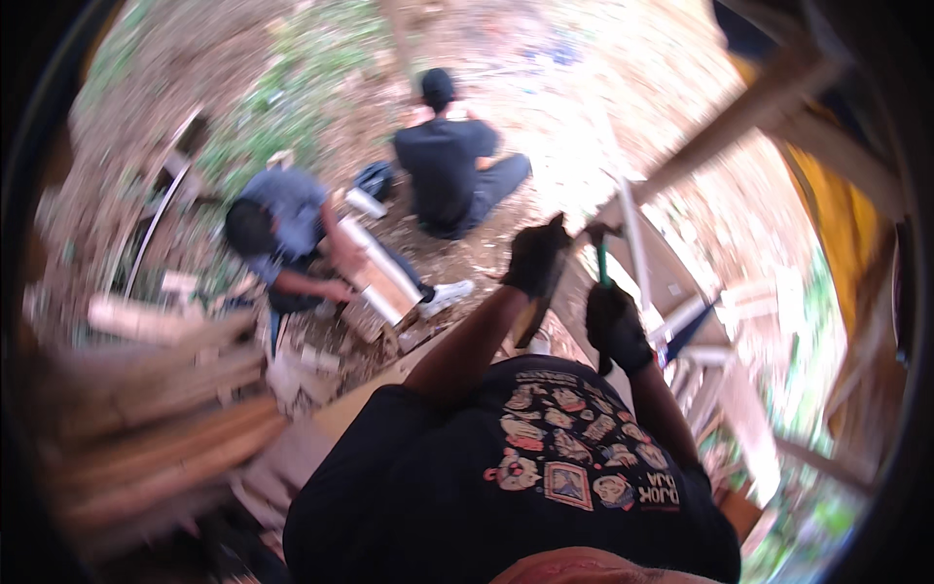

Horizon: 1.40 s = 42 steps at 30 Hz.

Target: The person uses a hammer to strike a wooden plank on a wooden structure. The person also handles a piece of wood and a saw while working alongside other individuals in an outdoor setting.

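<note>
Both of my hands wear dark gloves and are out in front of my chest. My right hand (pixel 615 329) is closed round a hammer (pixel 602 257) with a green handle, its dark head pointing away from me. Just left of the hammer head, my left hand (pixel 537 259) is closed on a narrow wooden board (pixel 534 316) that runs down toward my body. The far ends of its fingers are blurred. A wooden frame (pixel 671 282) with pale edges stands beyond and to the right of the hammer.
A person in a grey shirt (pixel 297 214) bends over a long wooden piece (pixel 381 282) at the left. Another person in dark clothes (pixel 445 170) sits farther ahead. Stacked planks (pixel 165 419) lie at lower left. A slanting wooden post (pixel 725 131) and yellow sheet (pixel 839 234) stand at right.
</note>
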{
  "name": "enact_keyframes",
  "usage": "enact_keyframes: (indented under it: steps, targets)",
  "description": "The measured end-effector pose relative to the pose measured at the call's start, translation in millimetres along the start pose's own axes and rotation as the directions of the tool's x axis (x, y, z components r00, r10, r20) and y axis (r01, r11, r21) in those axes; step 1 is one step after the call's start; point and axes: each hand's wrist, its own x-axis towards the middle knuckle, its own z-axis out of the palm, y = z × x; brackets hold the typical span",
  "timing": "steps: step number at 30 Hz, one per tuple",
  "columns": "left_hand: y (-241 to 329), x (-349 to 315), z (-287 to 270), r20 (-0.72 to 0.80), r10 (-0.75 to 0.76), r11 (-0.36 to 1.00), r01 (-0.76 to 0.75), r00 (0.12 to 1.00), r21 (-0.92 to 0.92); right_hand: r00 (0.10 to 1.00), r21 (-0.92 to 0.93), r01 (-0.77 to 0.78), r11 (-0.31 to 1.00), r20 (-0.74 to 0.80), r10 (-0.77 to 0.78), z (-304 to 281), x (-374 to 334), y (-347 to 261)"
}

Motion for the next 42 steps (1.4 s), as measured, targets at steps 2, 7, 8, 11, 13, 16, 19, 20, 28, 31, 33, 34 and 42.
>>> enact_keyframes:
  steps: [2, 7, 8, 11, 13, 16, 19, 20, 28, 31, 33, 34, 42]
  targets:
    - [-11, -17, -21, 0.035, -0.125, 0.984, 0.119, 0.992, 0.129, 0.969, -0.116, 0.11, 0.987, 0.233, -0.08, 4, 10, -17]
    - [-47, -38, -81, -0.14, -0.417, 0.909, 0.409, 0.898, -0.086, 0.779, -0.472, 0.469, 0.746, 0.62, -0.097, 32, 34, 14]
    - [-51, -46, -112, -0.175, -0.532, 0.84, 0.491, 0.829, -0.231, 0.748, -0.536, 0.558, 0.634, 0.656, -0.105, 48, 36, 25]
    - [-27, -83, -194, -0.375, -0.531, 0.842, 0.523, 0.76, -0.133, 0.647, -0.636, 0.762, 0.121, 0.738, -0.191, 98, 39, -20]
    - [-27, -114, -213, -0.499, -0.635, 0.715, 0.694, 0.591, -0.088, 0.69, -0.534, 0.692, 0.487, 0.688, -0.226, 107, 49, -47]
    - [-46, -153, -223, -0.621, -0.658, 0.578, 0.815, 0.427, -0.053, 0.692, -0.534, 0.689, 0.49, 0.686, -0.225, 147, 62, -88]
    - [-21, -211, -222, -0.7, -0.652, 0.604, 0.757, 0.292, -0.248, 0.674, -0.555, 0.719, 0.42, 0.704, -0.223, 196, 53, -109]
    - [-21, -220, -208, -0.724, -0.622, 0.6, 0.776, 0.298, -0.197, 0.686, -0.59, 0.715, 0.375, 0.696, -0.213, 210, 50, -115]
    - [13, -287, -209, -0.725, -0.665, 0.276, 0.961, 0.177, -0.019, 0.419, -0.24, 0.876, 0.418, 0.81, -0.411, 280, 3, -139]
    - [8, -382, -207, -0.853, -0.52, 0.087, 0.996, 0.028, -0.021, 0.44, -0.281, 0.823, 0.493, 0.864, -0.243, 295, 1, -148]
    - [54, -452, -241, -0.77, -0.461, 0.38, 0.687, -0.441, -0.62, 0.482, -0.364, 0.817, 0.447, 0.857, -0.184, 295, 15, -141]
    - [65, -507, -249, -0.803, -0.31, 0.112, 0.819, -0.51, -0.563, 0.493, -0.361, 0.817, 0.45, 0.841, -0.221, 290, 24, -136]
    - [156, -834, -164, -0.573, -0.142, -0.599, 0.531, -0.807, -0.599, 0.718, -0.712, 0.643, 0.281, 0.688, 0.1, 231, 143, -8]
